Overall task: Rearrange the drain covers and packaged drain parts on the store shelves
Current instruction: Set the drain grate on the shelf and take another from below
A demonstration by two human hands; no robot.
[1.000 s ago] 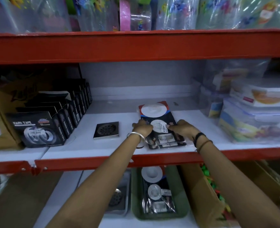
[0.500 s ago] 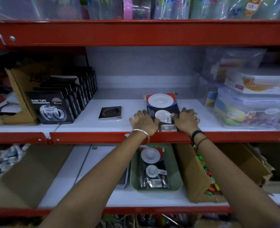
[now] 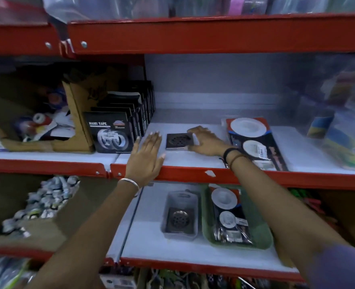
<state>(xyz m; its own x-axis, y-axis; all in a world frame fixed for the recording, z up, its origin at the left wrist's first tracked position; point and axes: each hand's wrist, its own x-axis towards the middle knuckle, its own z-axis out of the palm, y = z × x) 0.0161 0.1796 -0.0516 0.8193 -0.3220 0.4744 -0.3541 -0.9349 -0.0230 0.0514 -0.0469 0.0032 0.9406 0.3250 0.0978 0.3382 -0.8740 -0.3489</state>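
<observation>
A dark square drain cover (image 3: 177, 141) lies flat on the white middle shelf (image 3: 193, 159). My right hand (image 3: 207, 141) pinches its right edge between thumb and fingers. Just left of the cover, my left hand (image 3: 146, 157) rests flat on the shelf with fingers spread, holding nothing. To the right of my right wrist lies a packaged drain part (image 3: 253, 140) with two white discs. On the lower shelf a grey tray (image 3: 169, 207) holds another drain cover (image 3: 179, 219). Beside it a green tray (image 3: 262, 232) holds a second packaged drain part (image 3: 228, 217).
Black nano tape boxes (image 3: 109, 132) stand in a row left of my left hand, next to an open cardboard box (image 3: 76, 113). Clear plastic containers (image 3: 343, 134) fill the shelf's right end. The red shelf edge (image 3: 193, 176) runs under both wrists.
Both hands let go of the packaged drain part and moved left. My right hand now grips the square drain cover, and my left hand lies open beside it.
</observation>
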